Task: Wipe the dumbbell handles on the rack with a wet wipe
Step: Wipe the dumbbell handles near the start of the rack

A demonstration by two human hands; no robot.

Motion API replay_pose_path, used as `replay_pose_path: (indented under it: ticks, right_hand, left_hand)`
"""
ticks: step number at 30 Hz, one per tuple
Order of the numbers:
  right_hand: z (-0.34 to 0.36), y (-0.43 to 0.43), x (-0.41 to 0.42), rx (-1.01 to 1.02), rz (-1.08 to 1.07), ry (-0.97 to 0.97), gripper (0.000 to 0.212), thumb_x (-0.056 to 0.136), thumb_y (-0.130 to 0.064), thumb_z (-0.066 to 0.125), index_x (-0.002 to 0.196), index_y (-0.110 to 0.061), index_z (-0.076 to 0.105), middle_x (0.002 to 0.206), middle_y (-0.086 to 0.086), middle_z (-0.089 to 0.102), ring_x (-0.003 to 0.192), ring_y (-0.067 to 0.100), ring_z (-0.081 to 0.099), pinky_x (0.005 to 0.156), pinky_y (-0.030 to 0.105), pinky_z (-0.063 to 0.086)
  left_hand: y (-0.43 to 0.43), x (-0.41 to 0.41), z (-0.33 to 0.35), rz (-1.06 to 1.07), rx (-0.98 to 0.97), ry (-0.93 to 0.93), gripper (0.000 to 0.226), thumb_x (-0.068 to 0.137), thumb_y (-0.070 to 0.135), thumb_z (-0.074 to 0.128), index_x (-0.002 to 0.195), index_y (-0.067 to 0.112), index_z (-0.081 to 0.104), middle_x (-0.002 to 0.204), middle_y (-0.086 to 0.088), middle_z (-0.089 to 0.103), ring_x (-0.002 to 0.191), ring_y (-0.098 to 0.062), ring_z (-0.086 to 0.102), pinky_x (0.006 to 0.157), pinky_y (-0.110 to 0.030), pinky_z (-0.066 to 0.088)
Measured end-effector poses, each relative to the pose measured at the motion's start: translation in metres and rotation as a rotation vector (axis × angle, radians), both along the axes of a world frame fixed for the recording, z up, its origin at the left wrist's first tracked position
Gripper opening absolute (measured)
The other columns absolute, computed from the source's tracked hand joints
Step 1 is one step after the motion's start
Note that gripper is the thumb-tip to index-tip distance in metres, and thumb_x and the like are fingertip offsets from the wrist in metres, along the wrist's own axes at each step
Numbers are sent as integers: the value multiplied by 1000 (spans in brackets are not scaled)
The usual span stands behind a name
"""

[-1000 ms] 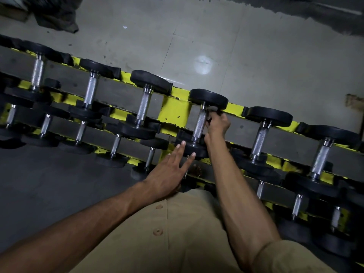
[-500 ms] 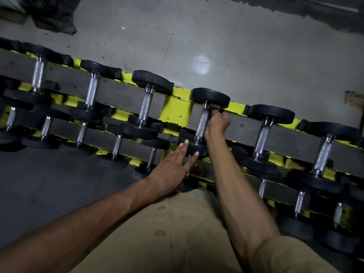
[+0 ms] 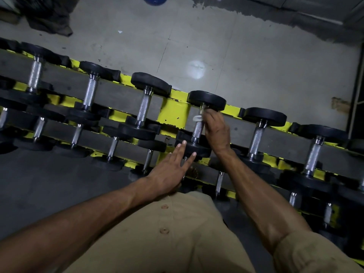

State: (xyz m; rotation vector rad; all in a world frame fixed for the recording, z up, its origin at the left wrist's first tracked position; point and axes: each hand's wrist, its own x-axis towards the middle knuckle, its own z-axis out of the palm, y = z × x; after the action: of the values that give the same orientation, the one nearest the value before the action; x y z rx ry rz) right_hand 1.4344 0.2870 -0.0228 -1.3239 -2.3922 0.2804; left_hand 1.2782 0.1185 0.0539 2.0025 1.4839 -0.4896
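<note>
A pale tiled floor [image 3: 256,56] is filling the upper half of the frame, and a round patch of light [image 3: 196,68] is glaring off it near the centre. A heap of dark cloth [image 3: 49,18] is lying in the upper left, with a small white scrap [image 3: 120,31] sitting just to its right. A blue round object [image 3: 155,0] is poking in at the top edge. A rough dark strip [image 3: 295,18] is running along the upper right. A brown stain [image 3: 340,105] is showing at the right. Dark matting [image 3: 49,184] is covering the lower left. A tan buttoned shirt [image 3: 177,243] is filling the bottom centre.
</note>
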Motion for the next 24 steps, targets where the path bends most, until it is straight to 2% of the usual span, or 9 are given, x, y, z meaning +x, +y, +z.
replay_pose_path:
  ticks: [3, 6, 9, 12, 16, 17, 20, 21, 24]
  right_hand:
    - [14, 8, -2, 20, 182, -161, 31, 83, -10, 66, 114, -17, 68, 125, -3, 67, 98, 24, 64, 62, 33, 51]
    - [29, 25, -7, -28, 148, -266, 31, 81, -14, 69, 112, -20, 65, 116, -2, 66, 85, 29, 66, 55, 35, 47]
    - [33, 26, -16, -163, 365, -410, 29, 87, -11, 64, 113, -20, 68, 118, 0, 67, 92, 29, 69, 64, 38, 53]
    - [41, 23, -20, -245, 634, -536, 29, 94, -18, 60, 119, -27, 71, 121, -5, 71, 100, 21, 71, 73, 31, 54]
    - [52, 44, -13, -194, 276, -459, 29, 90, -21, 62, 116, -32, 70, 118, -6, 73, 102, 24, 72, 75, 32, 53]
    - [51, 36, -16, -221, 301, -472, 27, 90, -21, 63, 114, -30, 70, 114, -3, 74, 99, 25, 72, 74, 32, 53]
    - [49, 8, -30, -308, 666, -672, 18, 91, -24, 65, 108, -24, 72, 100, 3, 74, 88, 27, 71, 72, 37, 59]
    - [56, 15, -32, -285, 650, -713, 18, 91, -26, 64, 107, -25, 72, 100, 2, 74, 89, 27, 71, 72, 39, 59]
    - [64, 55, -30, -114, 347, -699, 20, 88, -22, 64, 107, -26, 69, 109, -3, 74, 94, 26, 73, 72, 36, 57]
  left_hand:
    - [0, 0, -2, 2, 5, -3, 100, 97, -6, 49, 164, 16, -22, 159, -32, -39, 157, -45, -19, 129, -54, 17]
    - [0, 0, -5, 14, -8, -14, 104, 96, 0, 55, 164, 17, -22, 159, -30, -41, 157, -44, -20, 130, -55, 16]
    - [-1, 0, -9, 32, -6, -22, 108, 95, 6, 60, 163, 19, -23, 158, -28, -42, 157, -43, -20, 129, -56, 16]
    - [-3, 0, -10, 37, 1, -31, 108, 96, 9, 61, 163, 20, -23, 159, -28, -41, 157, -43, -19, 130, -56, 15]
    - [-3, 1, -11, 60, 16, -41, 106, 98, 12, 62, 164, 21, -20, 160, -28, -39, 158, -42, -18, 130, -55, 14]
    - [-3, 1, -11, 63, 21, -41, 105, 98, 13, 62, 164, 21, -20, 161, -28, -39, 158, -42, -18, 130, -55, 14]
    - [-3, 1, -11, 50, 18, -34, 106, 97, 13, 62, 164, 20, -20, 161, -29, -38, 158, -43, -18, 130, -55, 14]
    - [-3, 1, -12, 55, 20, -35, 107, 97, 11, 62, 164, 20, -20, 161, -29, -38, 158, -43, -19, 130, -55, 13]
    - [-3, 3, -11, 65, 28, -37, 106, 96, 7, 61, 164, 20, -19, 161, -28, -38, 158, -42, -19, 130, -55, 12]
